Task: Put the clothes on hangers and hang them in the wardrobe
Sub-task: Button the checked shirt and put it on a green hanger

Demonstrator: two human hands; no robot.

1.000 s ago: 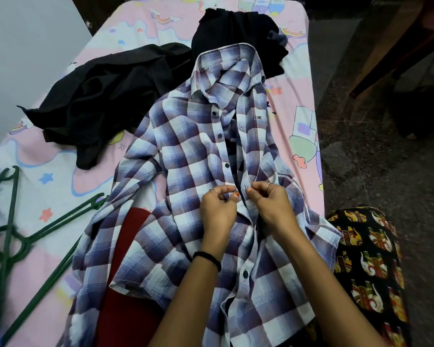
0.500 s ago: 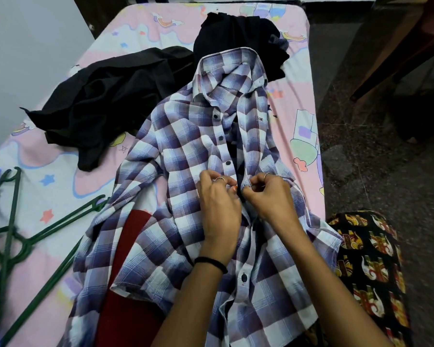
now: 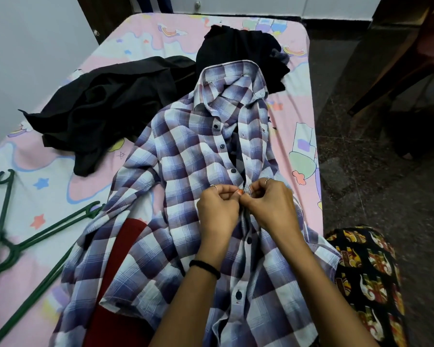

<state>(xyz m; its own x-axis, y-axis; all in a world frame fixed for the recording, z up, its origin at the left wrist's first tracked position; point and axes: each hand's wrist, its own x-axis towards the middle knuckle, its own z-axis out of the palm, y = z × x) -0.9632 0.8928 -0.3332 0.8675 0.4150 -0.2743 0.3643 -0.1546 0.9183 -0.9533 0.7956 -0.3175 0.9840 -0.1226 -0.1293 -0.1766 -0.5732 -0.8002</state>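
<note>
- The left hand [image 3: 217, 211] and right hand [image 3: 271, 209] each pinch the plaid shirt [image 3: 186, 171] placket, grips touching.
- Green hangers [image 3: 15, 246] lie on the bed [image 3: 48, 176].

Looking like a home bedroom: a bed [image 3: 308, 101] wearing a pink cartoon-print sheet [image 3: 48, 186] is sitting against a plain wall [image 3: 30, 58], loose clothes [image 3: 105, 106] and green hangers [image 3: 8, 236] are lying across it, and dark stone flooring [image 3: 361, 171] is running along its right edge.
</note>
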